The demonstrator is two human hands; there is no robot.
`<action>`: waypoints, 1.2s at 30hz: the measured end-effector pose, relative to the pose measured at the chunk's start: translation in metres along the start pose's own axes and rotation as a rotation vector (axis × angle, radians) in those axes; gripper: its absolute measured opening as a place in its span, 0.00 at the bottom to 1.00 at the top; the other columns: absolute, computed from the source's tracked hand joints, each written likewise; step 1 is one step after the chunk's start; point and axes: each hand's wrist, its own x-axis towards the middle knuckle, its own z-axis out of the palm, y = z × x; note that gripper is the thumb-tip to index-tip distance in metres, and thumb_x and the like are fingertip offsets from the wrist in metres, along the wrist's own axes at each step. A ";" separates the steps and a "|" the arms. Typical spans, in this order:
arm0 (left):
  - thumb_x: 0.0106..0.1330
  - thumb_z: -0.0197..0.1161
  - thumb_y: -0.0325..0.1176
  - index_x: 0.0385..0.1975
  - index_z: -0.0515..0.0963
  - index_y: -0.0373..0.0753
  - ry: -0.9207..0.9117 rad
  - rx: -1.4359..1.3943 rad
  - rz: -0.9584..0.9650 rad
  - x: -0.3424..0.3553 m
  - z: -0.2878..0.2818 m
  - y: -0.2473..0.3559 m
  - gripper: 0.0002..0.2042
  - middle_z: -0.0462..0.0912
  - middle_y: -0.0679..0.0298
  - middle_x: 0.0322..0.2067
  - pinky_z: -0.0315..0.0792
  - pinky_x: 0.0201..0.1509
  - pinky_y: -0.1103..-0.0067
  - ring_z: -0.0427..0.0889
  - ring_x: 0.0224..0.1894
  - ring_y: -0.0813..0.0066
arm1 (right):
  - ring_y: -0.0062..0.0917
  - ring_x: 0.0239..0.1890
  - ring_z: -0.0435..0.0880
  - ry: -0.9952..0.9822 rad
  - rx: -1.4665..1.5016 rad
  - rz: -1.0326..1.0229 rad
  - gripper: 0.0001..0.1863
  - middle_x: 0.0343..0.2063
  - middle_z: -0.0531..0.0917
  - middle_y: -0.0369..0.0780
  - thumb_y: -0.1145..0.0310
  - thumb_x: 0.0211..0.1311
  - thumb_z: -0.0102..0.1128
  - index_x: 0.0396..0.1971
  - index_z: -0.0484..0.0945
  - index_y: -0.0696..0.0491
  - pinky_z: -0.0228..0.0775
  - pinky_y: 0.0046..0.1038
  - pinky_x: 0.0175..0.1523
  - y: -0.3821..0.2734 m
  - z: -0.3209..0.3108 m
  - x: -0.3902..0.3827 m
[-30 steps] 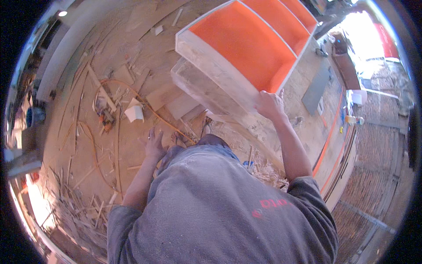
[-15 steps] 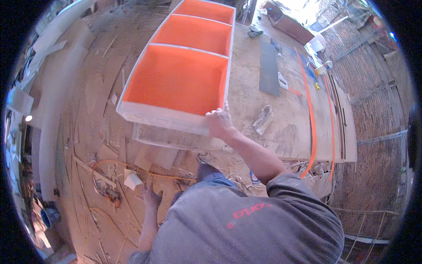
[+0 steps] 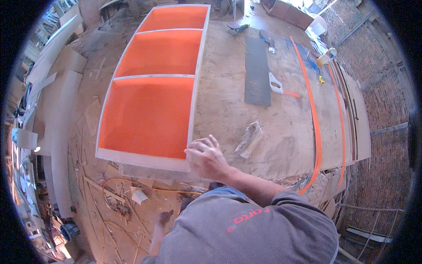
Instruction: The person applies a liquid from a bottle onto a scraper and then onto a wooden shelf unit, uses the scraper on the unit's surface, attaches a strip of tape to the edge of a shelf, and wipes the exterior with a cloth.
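Note:
A long box cabinet (image 3: pixel 147 116) with bright orange inside and pale edges lies open side up, its three compartments split by two dividers. It rests along the left part of the wooden worktable (image 3: pixel 224 119). My right hand (image 3: pixel 206 156) is at its near right corner, the fingers bent over the rim and one finger raised. Low over the floor at my left side, my left hand (image 3: pixel 165 216) hangs with loose fingers and nothing in it.
A crumpled pale wrapper (image 3: pixel 249 140), a dark flat strip (image 3: pixel 257 72) and a white-handled saw (image 3: pixel 275 83) lie on the table. Orange edging strips (image 3: pixel 311 105) run along its right side. Wood scraps and an orange hose (image 3: pixel 151 188) litter the floor; a brick wall (image 3: pixel 389 101) stands right.
The cabinet has come down and shifted left and nearer, now lying flatter along the table. My right hand moved with its corner. The left hand has dropped lower, its fingers less spread.

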 end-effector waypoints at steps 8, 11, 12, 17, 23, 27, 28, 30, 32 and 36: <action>0.61 0.71 0.60 0.54 0.83 0.33 -0.147 -0.299 -0.126 -0.038 0.028 0.080 0.34 0.88 0.46 0.41 0.79 0.55 0.67 0.87 0.46 0.51 | 0.36 0.44 0.83 0.174 -0.104 0.234 0.08 0.32 0.84 0.39 0.70 0.56 0.70 0.37 0.87 0.51 0.68 0.42 0.60 0.117 -0.081 0.000; 0.61 0.71 0.59 0.54 0.83 0.34 -0.145 -0.331 -0.104 -0.036 0.028 0.094 0.33 0.88 0.46 0.40 0.79 0.54 0.67 0.87 0.45 0.52 | 0.35 0.42 0.83 0.193 -0.104 0.256 0.06 0.30 0.84 0.38 0.70 0.57 0.69 0.35 0.87 0.50 0.67 0.43 0.60 0.125 -0.080 0.006; 0.61 0.71 0.59 0.53 0.84 0.34 -0.147 -0.333 -0.093 -0.035 0.025 0.094 0.33 0.88 0.47 0.40 0.79 0.53 0.67 0.87 0.45 0.52 | 0.35 0.43 0.83 0.181 -0.099 0.260 0.05 0.31 0.84 0.38 0.69 0.58 0.68 0.35 0.88 0.49 0.66 0.44 0.60 0.121 -0.076 0.007; 0.61 0.72 0.58 0.52 0.85 0.34 -0.120 -0.402 -0.047 -0.044 0.025 0.066 0.32 0.89 0.47 0.39 0.79 0.51 0.67 0.87 0.44 0.53 | 0.36 0.41 0.84 0.167 -0.027 0.102 0.04 0.30 0.85 0.38 0.69 0.59 0.66 0.32 0.88 0.48 0.68 0.41 0.57 0.053 -0.039 0.040; 0.61 0.72 0.58 0.50 0.86 0.35 -0.331 -0.347 -0.187 -0.098 0.030 -0.017 0.30 0.89 0.48 0.37 0.80 0.49 0.67 0.88 0.42 0.55 | 0.36 0.37 0.84 0.189 0.189 -0.028 0.06 0.31 0.87 0.40 0.71 0.56 0.72 0.34 0.89 0.51 0.75 0.38 0.46 -0.035 0.027 0.048; 0.61 0.72 0.54 0.46 0.87 0.35 -0.114 -0.738 -0.302 -0.141 0.070 -0.126 0.26 0.89 0.50 0.35 0.80 0.46 0.67 0.88 0.40 0.58 | 0.31 0.39 0.86 0.051 0.161 -0.132 0.07 0.34 0.88 0.42 0.73 0.62 0.69 0.39 0.88 0.56 0.77 0.33 0.48 -0.159 0.073 0.052; 0.60 0.73 0.51 0.43 0.88 0.35 0.031 -0.876 -0.305 -0.155 0.089 -0.164 0.23 0.89 0.51 0.34 0.80 0.44 0.67 0.88 0.38 0.61 | 0.33 0.38 0.85 0.010 0.206 -0.148 0.08 0.33 0.87 0.43 0.73 0.61 0.69 0.39 0.88 0.57 0.76 0.35 0.47 -0.188 0.099 0.048; 0.58 0.75 0.45 0.37 0.88 0.35 0.217 -0.977 -0.349 -0.184 0.117 -0.213 0.18 0.89 0.52 0.33 0.79 0.40 0.67 0.87 0.35 0.65 | 0.37 0.37 0.85 -0.120 0.233 -0.179 0.08 0.33 0.87 0.44 0.72 0.59 0.69 0.38 0.88 0.57 0.76 0.37 0.47 -0.232 0.141 0.030; 0.55 0.76 0.42 0.33 0.87 0.34 0.319 -0.916 -0.434 -0.206 0.121 -0.248 0.16 0.89 0.53 0.31 0.79 0.37 0.67 0.86 0.32 0.68 | 0.39 0.37 0.85 -0.289 0.233 -0.223 0.08 0.32 0.86 0.45 0.71 0.60 0.68 0.37 0.88 0.57 0.76 0.38 0.46 -0.266 0.185 0.007; 0.50 0.79 0.39 0.29 0.87 0.35 0.348 -0.800 -0.644 -0.235 0.090 -0.307 0.14 0.88 0.55 0.28 0.78 0.36 0.69 0.84 0.29 0.71 | 0.44 0.38 0.86 -0.672 0.185 -0.344 0.08 0.33 0.87 0.47 0.70 0.59 0.66 0.35 0.88 0.56 0.77 0.41 0.47 -0.297 0.251 -0.021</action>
